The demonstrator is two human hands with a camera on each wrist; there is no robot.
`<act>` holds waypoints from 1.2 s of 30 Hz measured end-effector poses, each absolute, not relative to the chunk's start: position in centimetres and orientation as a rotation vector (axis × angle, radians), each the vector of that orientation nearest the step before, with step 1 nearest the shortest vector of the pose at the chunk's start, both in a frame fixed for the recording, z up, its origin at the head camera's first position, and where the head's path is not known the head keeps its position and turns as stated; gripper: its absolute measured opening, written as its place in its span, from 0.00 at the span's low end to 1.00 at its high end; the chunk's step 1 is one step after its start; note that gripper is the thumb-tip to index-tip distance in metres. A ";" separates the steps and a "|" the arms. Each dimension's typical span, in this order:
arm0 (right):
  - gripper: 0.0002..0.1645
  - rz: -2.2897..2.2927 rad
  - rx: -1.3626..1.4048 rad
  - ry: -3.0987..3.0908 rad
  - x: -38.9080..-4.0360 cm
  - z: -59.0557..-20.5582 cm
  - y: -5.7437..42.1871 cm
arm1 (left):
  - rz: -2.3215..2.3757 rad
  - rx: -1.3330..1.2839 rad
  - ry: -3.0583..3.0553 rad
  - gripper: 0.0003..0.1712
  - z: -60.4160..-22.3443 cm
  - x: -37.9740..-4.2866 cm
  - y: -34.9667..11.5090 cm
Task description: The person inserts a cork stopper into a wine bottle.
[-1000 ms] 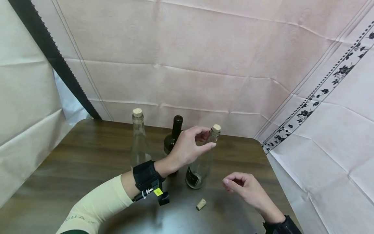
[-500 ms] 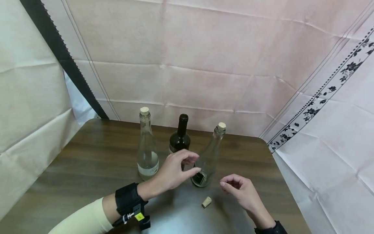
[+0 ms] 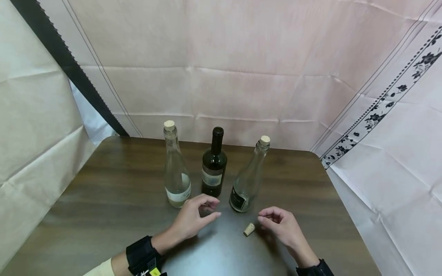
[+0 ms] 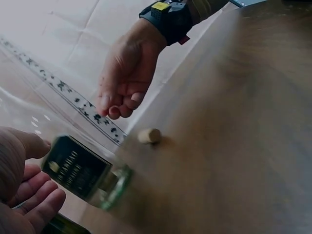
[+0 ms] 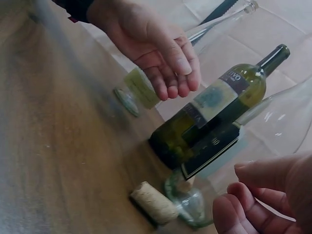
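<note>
Three bottles stand in a row: a clear glass bottle (image 3: 175, 168) with a cork stopper (image 3: 169, 125), a dark green wine bottle (image 3: 214, 166) with no stopper visible, and another clear bottle (image 3: 246, 184) with a black label and a stopper (image 3: 265, 140). A loose cork (image 3: 249, 229) lies on its side in front of the right bottle. My left hand (image 3: 194, 216) hovers in front of the green bottle, fingers relaxed and holding nothing. Just right of the cork is my right hand (image 3: 281, 226), its fingers loosely bent. Nothing shows between thumb and fingers in the right wrist view.
The brown wooden table (image 3: 103, 199) has its back edge just behind the bottles. A pale cloth (image 3: 224, 92) hangs behind it, with more cloth at both sides.
My left hand has let go of the right bottle's neck and moved down and left, toward the near side. The right hand stays near the cork, which lies where it was.
</note>
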State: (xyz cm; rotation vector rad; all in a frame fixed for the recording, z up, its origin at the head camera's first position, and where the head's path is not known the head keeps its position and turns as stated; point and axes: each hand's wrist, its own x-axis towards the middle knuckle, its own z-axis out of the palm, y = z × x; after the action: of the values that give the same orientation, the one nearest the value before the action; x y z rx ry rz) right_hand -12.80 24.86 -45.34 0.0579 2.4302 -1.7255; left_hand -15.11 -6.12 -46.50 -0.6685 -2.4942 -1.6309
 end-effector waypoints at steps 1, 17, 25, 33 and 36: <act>0.16 -1.720 0.059 2.435 -12.9 -45.5 24.9 | -1.651 -0.665 -2.494 0.15 -46.8 -15.2 -6.2; 0.14 -1.484 -0.275 2.581 -14.0 -46.2 25.0 | -1.728 -0.659 -2.451 0.16 -49.2 -15.6 -6.7; 0.17 -1.115 -0.781 2.660 -14.6 -46.1 25.1 | -1.793 -0.655 -2.467 0.15 -49.7 -15.4 -6.8; 0.18 -0.707 -1.037 2.702 -15.2 -45.9 24.4 | -1.796 -0.653 -2.496 0.15 -50.0 -15.2 -6.9; 0.14 -0.647 -1.080 2.718 -15.2 -46.1 24.1 | -1.794 -0.658 -2.504 0.15 -50.0 -15.1 -6.9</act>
State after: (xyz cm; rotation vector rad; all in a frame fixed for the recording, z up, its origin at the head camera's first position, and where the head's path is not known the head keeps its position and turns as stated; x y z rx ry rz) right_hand -15.24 24.09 -46.14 -1.0797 2.7184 -0.6472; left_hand -15.13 -6.87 -50.02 -0.6583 -2.5037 -1.7943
